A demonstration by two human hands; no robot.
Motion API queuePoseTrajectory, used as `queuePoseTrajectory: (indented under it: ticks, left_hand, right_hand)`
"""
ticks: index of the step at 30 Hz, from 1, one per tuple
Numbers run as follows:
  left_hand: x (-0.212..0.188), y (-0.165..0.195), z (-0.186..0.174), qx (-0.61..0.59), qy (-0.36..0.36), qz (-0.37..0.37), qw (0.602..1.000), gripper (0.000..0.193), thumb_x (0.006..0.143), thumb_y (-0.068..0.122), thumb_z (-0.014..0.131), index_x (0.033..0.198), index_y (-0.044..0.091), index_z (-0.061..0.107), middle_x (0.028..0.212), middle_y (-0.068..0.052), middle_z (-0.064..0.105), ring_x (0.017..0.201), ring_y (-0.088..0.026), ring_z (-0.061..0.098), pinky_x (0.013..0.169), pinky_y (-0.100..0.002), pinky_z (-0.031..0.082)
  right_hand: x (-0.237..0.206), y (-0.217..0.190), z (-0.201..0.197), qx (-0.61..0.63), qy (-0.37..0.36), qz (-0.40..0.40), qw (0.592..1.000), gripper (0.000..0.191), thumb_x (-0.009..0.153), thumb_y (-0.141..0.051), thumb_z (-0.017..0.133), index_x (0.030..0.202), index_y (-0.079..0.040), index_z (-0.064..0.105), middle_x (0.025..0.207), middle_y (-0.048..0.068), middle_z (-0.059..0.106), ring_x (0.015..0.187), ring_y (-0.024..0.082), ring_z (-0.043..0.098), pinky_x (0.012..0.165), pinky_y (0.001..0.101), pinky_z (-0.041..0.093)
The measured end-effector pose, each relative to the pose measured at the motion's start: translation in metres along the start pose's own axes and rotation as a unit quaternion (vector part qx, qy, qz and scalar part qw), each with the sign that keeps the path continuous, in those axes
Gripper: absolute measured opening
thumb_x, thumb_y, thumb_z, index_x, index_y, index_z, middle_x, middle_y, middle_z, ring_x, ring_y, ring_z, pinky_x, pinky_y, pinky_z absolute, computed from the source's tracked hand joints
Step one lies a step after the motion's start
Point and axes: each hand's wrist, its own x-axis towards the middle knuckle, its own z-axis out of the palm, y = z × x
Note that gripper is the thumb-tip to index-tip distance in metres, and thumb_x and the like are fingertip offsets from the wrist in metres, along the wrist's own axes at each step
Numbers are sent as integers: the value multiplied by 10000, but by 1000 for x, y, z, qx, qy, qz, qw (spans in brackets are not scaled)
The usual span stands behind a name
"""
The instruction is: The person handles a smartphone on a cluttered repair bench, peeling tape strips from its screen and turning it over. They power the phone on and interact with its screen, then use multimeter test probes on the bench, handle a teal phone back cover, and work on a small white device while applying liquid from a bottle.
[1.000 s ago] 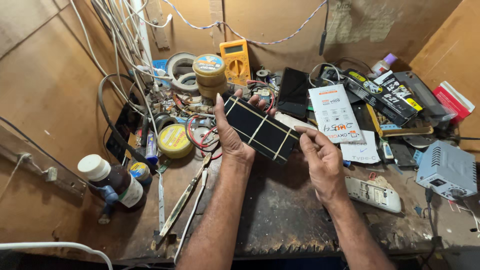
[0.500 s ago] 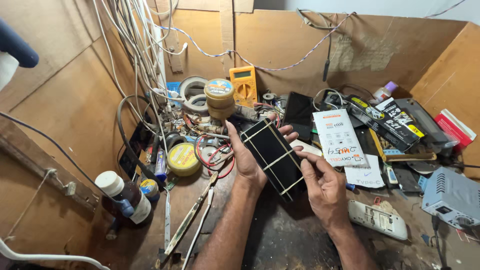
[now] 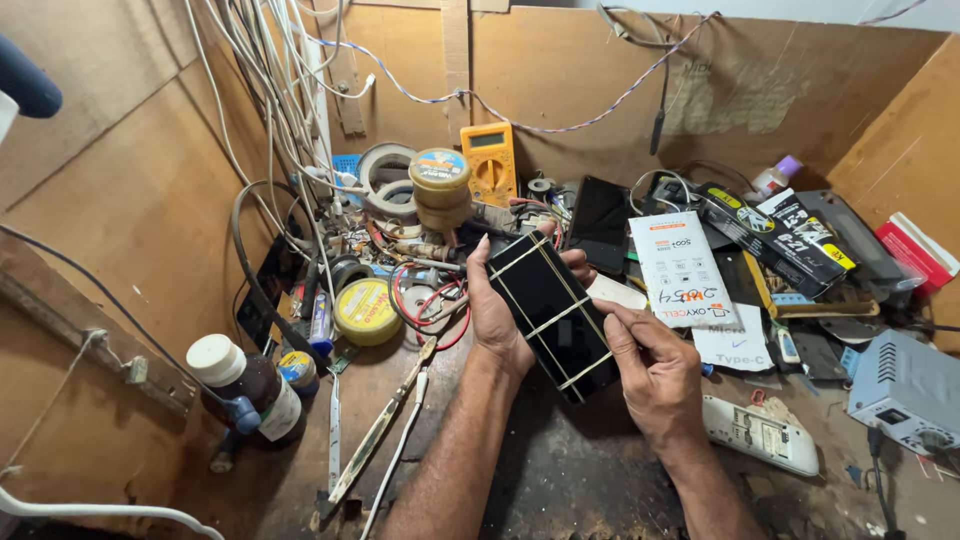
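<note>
Black phone (image 3: 553,312), banded with rubber bands, gripped by left hand (image 3: 497,318) and right hand (image 3: 652,368) above tweezers (image 3: 382,428) and cluttered bench (image 3: 560,480).

Panel (image 3: 552,312): black, crossed by thin pale yellow bands; multimeter (image 3: 489,160): orange-yellow with grey display; tin (image 3: 366,311): yellow lid; bottle (image 3: 245,388): dark brown glass, white cap; box (image 3: 914,388): light grey; packet (image 3: 681,268): white with orange markings; bench walls (image 3: 130,210): brown board.
</note>
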Motion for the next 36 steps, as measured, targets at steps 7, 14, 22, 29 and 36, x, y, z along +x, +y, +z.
queuePoseTrajectory:
  ticks: [7, 14, 22, 29, 36]
  left_hand:
    - [-1, -4, 0, -10, 12, -1, 1000, 762, 1021, 644, 290, 1356, 24, 581, 962, -210, 728, 908, -357, 686, 888, -483, 571]
    - [0, -4, 0, -9, 43, 1, 999, 766, 997, 652, 307, 1340, 36, 605, 941, -203, 724, 893, -351, 687, 878, -472, 570]
    - [8, -11, -8, 4, 119, 27, 993, 733, 975, 700, 391, 1201, 37, 606, 896, -155, 690, 837, -292, 672, 836, -476, 590]
    - [16, -21, -25, 15, 147, 54, 987, 598, 996, 606, 427, 1105, 45, 602, 931, -139, 693, 858, -272, 683, 839, -490, 597]
    - [15, -25, -23, 21, 171, 43, 984, 543, 994, 553, 426, 1121, 60, 614, 938, -135, 701, 870, -267, 688, 853, -477, 603]
  right_hand:
    - [2, 1, 0, -3, -7, -38, 999, 248, 1012, -140, 635, 1214, -49, 746, 953, -21, 720, 781, 28, 559, 686, 197, 458]
    - [2, 6, 1, -43, -19, -12, 999, 291, 1015, -142, 642, 1271, -51, 747, 927, 39, 685, 817, 105, 566, 732, 247, 457]
    - [5, 18, 9, 79, -60, 44, 994, 679, 855, -188, 752, 1460, -10, 501, 1323, 138, 659, 1251, 220, 625, 1066, 341, 487]
    - [1, 17, 13, 10, -56, 10, 998, 808, 763, -236, 817, 1452, -9, 462, 1338, 159, 643, 1239, 238, 632, 1059, 363, 486]
    - [-2, 7, 17, -29, -19, 4, 999, 725, 753, -228, 852, 1356, 7, 524, 1284, 169, 701, 1182, 214, 678, 1012, 348, 523]
